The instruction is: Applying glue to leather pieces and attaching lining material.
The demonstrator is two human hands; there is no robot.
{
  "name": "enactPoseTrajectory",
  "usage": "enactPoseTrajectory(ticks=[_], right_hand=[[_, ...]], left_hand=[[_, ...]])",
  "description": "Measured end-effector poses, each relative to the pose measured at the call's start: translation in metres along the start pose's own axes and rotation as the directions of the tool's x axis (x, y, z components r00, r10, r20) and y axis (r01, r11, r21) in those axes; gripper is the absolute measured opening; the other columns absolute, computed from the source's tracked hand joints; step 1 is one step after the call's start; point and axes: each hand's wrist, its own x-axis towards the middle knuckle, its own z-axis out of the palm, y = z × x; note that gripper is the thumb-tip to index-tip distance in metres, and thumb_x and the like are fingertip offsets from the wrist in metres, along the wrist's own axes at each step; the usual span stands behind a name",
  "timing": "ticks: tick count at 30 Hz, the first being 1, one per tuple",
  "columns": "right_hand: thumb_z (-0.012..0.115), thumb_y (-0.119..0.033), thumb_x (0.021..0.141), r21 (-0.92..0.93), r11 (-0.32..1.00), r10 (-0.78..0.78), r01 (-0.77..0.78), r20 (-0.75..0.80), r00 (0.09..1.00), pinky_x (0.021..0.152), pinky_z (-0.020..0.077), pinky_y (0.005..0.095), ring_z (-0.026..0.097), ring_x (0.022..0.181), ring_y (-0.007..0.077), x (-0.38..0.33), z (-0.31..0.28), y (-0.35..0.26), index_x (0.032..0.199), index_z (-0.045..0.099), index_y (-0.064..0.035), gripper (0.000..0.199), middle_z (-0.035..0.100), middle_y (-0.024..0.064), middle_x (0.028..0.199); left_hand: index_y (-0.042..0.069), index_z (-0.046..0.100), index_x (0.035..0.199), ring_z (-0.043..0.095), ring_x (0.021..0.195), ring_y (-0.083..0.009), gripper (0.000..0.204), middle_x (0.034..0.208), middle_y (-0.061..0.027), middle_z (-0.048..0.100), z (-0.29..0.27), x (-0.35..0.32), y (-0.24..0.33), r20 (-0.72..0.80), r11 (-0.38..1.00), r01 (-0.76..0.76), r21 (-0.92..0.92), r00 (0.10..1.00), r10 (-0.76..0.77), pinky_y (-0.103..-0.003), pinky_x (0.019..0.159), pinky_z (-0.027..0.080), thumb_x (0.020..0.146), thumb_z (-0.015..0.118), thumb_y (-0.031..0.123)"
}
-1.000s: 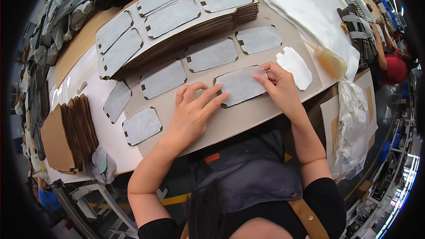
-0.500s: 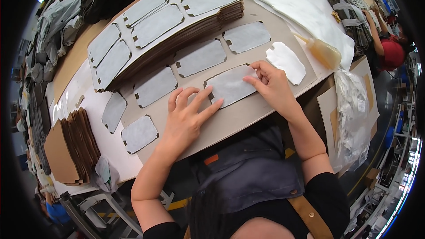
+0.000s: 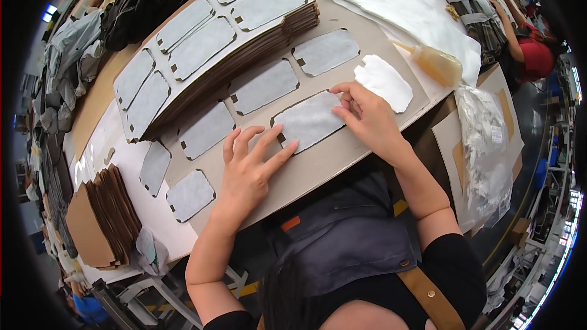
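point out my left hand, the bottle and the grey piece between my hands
Left hand (image 3: 246, 172), head view: its back.
Bottle (image 3: 439, 67), head view: middle of its body.
Grey piece (image 3: 310, 121), head view: its middle.

pale grey panel (image 3: 310, 122), beige board (image 3: 290, 177), amber bottle (image 3: 441, 67)

White desk (image 3: 147, 211) with a beige board (image 3: 306, 172)
On the board lie grey panels (image 3: 310, 123) with dark corners and a ragged-edged white pad (image 3: 386, 82); a long stack of brown-edged sheets (image 3: 244, 56) stands behind the panels. On the desk's left sit a brown cardboard stack (image 3: 101, 220), a clear plastic bag (image 3: 150, 250) and a small curved scrap (image 3: 109, 156); toward the upper right are layered white sheets (image 3: 397, 18) and an amber squeeze bottle (image 3: 438, 66).
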Motion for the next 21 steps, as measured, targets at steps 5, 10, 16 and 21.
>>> enactPoseTrajectory(ticks=[5, 10, 16, 21], right_hand=[[0.074, -0.004, 0.086, -0.048, 0.995, -0.084, 0.082, -0.04, 0.996, 0.068, 0.0509, 0.0351, 0.061, 0.071, 0.0241, 0.0, 0.004, 0.005, 0.116, 0.065, -0.0043, 0.032, 0.06, 0.0078, 0.081], [0.075, -0.004, 0.085, -0.111, 0.985, -0.145, 0.135, -0.094, 0.985, 0.069, 0.0511, 0.0364, 0.062, 0.075, 0.0262, -0.002, 0.001, 0.011, 0.117, 0.065, -0.0045, 0.033, 0.06, 0.0082, 0.084], [0.073, -0.004, 0.087, -0.286, 0.943, -0.227, 0.17, -0.179, 0.957, 0.081, 0.0525, 0.0405, 0.063, 0.092, 0.0295, -0.005, -0.001, 0.013, 0.121, 0.063, -0.0039, 0.036, 0.065, 0.0112, 0.103], [0.072, -0.04, 0.09, -0.319, 0.797, -0.424, 0.513, 0.309, 0.851, 0.123, 0.0287, 0.0479, 0.036, 0.151, 0.0312, -0.017, 0.014, -0.011, 0.155, 0.038, -0.0012, 0.083, 0.04, 0.0153, 0.161]], left_hand=[[0.027, 0.076, 0.123, 0.053, 0.126, -0.0271, 0.057, 0.14, -0.002, 0.061, -0.001, 0.0, 0.0, 0.006, 1.0, 0.002, -0.004, 1.0, -0.002, -0.05, 0.118, 0.028, 0.08, 0.056, -0.004], [0.027, 0.076, 0.123, 0.053, 0.126, -0.0275, 0.058, 0.14, -0.0021, 0.061, -0.001, 0.001, 0.0, 0.007, 1.0, 0.002, -0.013, 1.0, -0.002, -0.05, 0.118, 0.028, 0.08, 0.056, -0.005], [0.027, 0.076, 0.123, 0.053, 0.126, -0.0273, 0.058, 0.139, -0.002, 0.061, 0.001, -0.001, -0.002, -0.009, 1.0, -0.002, -0.009, 1.0, 0.002, -0.05, 0.118, 0.028, 0.079, 0.056, -0.004], [0.028, 0.076, 0.123, 0.053, 0.125, -0.0271, 0.058, 0.139, -0.0014, 0.061, 0.002, -0.001, -0.001, -0.016, 1.0, -0.005, -0.008, 1.0, 0.005, -0.05, 0.118, 0.027, 0.079, 0.057, -0.004]])
